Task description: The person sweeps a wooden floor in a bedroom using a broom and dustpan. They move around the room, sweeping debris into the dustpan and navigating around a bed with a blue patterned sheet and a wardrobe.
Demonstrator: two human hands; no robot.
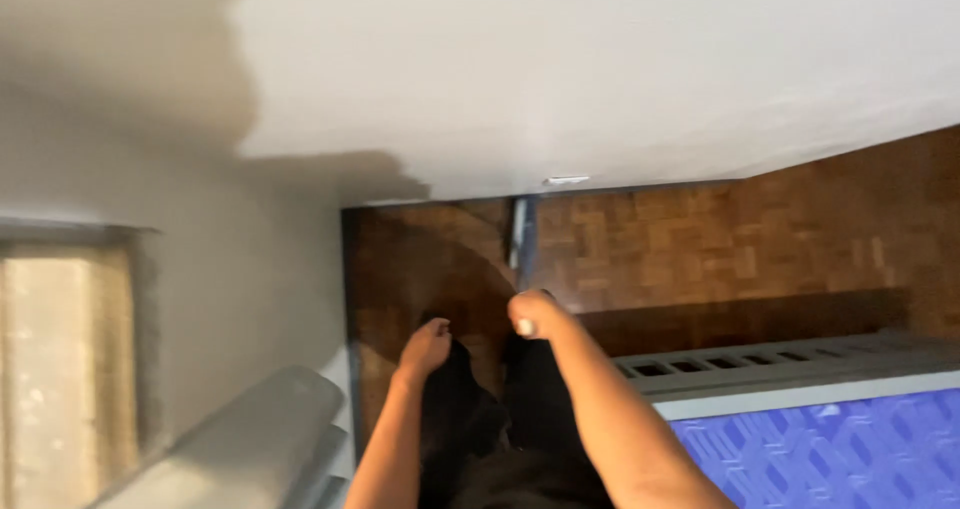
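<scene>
Both hands, left hand [425,349] and right hand [535,314], clenched on black cloth [530,399] at 6 o'clock: probably soft, light, limp; best gripped by top edge.

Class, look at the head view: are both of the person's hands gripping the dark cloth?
Yes: the left hand and the right hand each clutch the top edge of the dark cloth.

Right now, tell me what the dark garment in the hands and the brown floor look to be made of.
Dark garment: soft black fabric, matte; it folds and bunches where the left hand and right hand grip it. Weave too blurred to tell.
Brown floor: probably wood parquet, small blocks in a basket-weave pattern, with a slight sheen.
</scene>
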